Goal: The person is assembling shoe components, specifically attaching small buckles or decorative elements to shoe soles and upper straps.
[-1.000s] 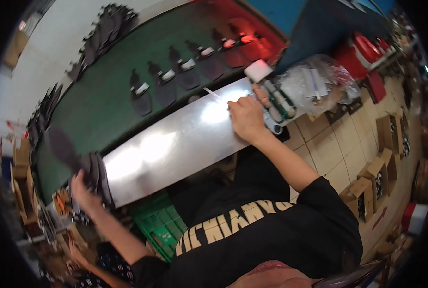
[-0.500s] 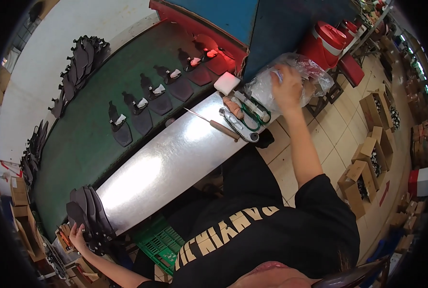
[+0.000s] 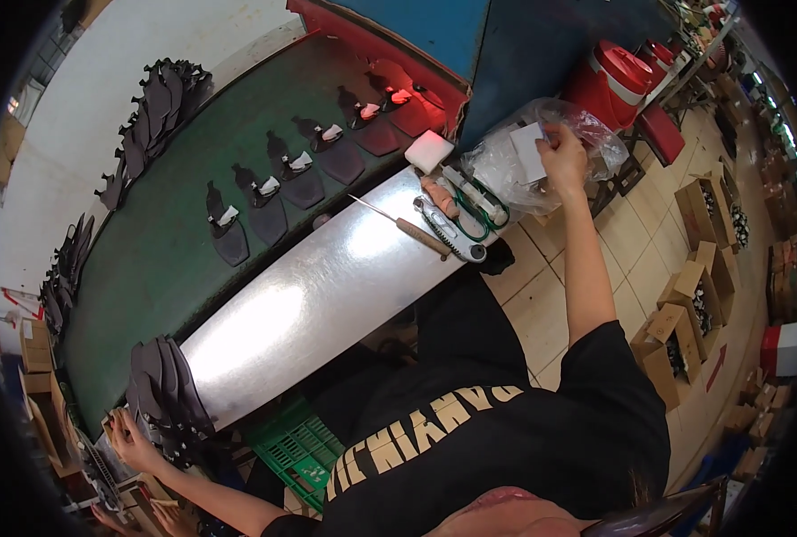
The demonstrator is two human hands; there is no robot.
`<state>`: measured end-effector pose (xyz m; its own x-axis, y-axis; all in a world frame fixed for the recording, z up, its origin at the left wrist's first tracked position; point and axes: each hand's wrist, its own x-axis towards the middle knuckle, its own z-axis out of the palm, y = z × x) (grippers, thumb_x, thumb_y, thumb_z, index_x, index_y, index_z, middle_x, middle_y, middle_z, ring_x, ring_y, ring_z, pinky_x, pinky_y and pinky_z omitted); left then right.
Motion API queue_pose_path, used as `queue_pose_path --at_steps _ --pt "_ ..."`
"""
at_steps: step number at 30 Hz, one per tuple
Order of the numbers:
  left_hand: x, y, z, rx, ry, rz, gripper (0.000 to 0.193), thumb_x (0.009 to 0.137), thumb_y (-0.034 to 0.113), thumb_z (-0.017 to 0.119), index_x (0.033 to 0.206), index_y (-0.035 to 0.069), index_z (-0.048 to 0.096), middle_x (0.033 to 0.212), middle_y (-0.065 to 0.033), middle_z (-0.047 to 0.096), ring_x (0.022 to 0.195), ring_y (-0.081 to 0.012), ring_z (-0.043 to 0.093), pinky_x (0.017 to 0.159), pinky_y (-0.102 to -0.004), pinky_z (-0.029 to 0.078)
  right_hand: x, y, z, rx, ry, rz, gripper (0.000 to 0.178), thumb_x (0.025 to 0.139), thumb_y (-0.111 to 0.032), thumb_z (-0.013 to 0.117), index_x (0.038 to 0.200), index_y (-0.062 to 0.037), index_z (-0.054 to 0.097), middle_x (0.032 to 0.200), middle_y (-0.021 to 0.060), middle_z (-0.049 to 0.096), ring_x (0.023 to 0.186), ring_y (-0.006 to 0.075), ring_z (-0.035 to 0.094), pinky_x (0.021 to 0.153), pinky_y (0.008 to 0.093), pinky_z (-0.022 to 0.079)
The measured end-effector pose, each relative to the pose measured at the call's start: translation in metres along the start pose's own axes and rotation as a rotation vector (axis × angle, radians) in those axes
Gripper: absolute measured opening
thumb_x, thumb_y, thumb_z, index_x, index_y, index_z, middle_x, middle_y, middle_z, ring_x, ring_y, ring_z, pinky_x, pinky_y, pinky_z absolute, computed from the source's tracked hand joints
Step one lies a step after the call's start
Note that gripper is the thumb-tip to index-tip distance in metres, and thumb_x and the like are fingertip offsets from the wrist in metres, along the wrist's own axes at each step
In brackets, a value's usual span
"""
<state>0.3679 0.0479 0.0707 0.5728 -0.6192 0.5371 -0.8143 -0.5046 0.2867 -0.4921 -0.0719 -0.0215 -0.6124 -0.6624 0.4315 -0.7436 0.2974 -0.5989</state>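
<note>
My right hand (image 3: pixel 563 159) is closed on the edge of a thin white sheet (image 3: pixel 527 152), over a crumpled clear plastic bag (image 3: pixel 497 170) beyond the table's right end. At the other end, my left hand (image 3: pixel 133 445) stands beside a stack of dark shoe soles (image 3: pixel 161 380); its fingers look apart, with nothing visible in them. On the metal table (image 3: pixel 273 331) lie an awl (image 3: pixel 412 234) with a wooden handle, a silver utility knife (image 3: pixel 450 234), green-handled scissors (image 3: pixel 477 210) and a white block (image 3: pixel 430 150).
Dark sandal pieces with white wads (image 3: pixel 269 215) sit in a row on a green conveyor belt (image 3: pixel 157 295), the far ones under red light. More soles (image 3: pixel 157 107) pile along its far edge. A green crate (image 3: pixel 296 447) stands below. Another person's hands (image 3: pixel 170 516) show at lower left.
My right hand has come up from the plastic bag, moving slightly right, and the white sheet now shows in it. My left hand has shifted a little left, off the stack of soles.
</note>
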Motion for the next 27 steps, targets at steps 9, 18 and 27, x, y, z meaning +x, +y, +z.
queue_pose_path --at_steps 9,18,27 --pt "-0.112 0.171 0.011 -0.644 -0.229 0.429 0.025 0.082 -0.007 0.065 0.107 -0.002 0.069 0.108 -0.0115 0.064 0.092 -0.0172 0.064 0.076 -0.0250 0.052 -0.038 -0.063 -0.038 0.827 0.030 0.032 0.021 0.087 -0.005 0.065 0.107 0.0017 0.064 0.088 0.0015 0.063 0.078 0.0074 0.056 0.070 0.0222 0.046" --pt "-0.236 0.293 0.078 -0.910 -0.443 1.127 0.041 0.077 0.023 0.076 0.115 0.010 0.067 0.123 -0.0127 0.061 0.117 -0.0343 0.056 0.100 -0.0472 0.045 -0.214 -0.186 0.073 1.128 -0.980 0.160 0.028 0.085 -0.001 0.065 0.113 0.0008 0.063 0.087 0.0006 0.063 0.075 0.0068 0.057 0.069 0.0212 0.047" --pt "-0.225 0.239 0.090 -0.456 -0.645 1.083 0.070 0.077 0.044 0.073 0.137 0.014 0.051 0.141 -0.0105 0.047 0.137 -0.0327 0.038 0.113 -0.0540 0.025 -0.180 -0.198 0.077 1.272 -1.130 0.356 0.037 0.097 -0.005 0.049 0.133 -0.0085 0.056 0.102 0.0072 0.065 0.071 0.0113 0.067 0.062 0.0246 0.056"
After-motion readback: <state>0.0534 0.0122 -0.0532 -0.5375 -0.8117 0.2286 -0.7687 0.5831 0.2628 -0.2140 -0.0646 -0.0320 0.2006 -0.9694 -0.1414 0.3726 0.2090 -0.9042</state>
